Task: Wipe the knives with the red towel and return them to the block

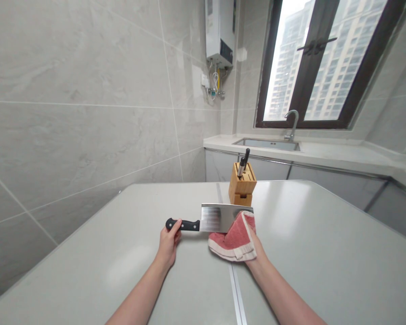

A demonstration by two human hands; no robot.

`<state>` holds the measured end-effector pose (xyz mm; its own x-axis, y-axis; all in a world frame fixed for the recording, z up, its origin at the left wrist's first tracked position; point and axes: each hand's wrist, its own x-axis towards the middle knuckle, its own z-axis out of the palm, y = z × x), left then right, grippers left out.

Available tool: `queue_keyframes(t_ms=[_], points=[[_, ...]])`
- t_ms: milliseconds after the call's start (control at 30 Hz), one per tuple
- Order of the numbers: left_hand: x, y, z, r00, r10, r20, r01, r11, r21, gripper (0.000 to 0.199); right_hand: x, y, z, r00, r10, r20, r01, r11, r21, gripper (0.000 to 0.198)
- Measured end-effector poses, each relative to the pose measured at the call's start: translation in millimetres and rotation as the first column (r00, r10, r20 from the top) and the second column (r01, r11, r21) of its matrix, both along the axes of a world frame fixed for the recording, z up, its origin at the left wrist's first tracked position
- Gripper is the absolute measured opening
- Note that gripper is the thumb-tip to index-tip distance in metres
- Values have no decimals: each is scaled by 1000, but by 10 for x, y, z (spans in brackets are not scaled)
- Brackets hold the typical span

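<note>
A cleaver (214,219) with a broad steel blade and a black riveted handle is held level above the table. My left hand (168,241) is closed around the end of its handle, thumb on top. My right hand (254,246) grips a red cloth (235,239) with a pale border, which lies against the lower right part of the blade. The cloth hides most of the right fingers. Just behind the blade stands a wooden knife block (242,184) with two dark-handled tools in its slots.
The pale table (149,198) has a light seam down its middle. Beyond it a white counter (338,151) holds a sink (267,143) with a faucet (293,124) under a window. A water heater (219,34) hangs on the tiled wall.
</note>
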<state>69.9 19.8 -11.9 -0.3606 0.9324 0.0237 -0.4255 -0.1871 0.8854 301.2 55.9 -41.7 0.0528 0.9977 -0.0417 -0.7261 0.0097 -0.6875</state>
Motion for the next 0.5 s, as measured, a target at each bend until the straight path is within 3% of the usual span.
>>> queue_keyframes(t_ms=[200,500], points=[[-6,7,-8,1000,-9,-4,9,1000,-3,36,-31,-152,187,996,-61,-62,55,994,-91,24],[-18,23,-47,1000,7,-13,-7,1000,-11,38,-65,-274,322,992,111,-67,-114,993,-37,28]])
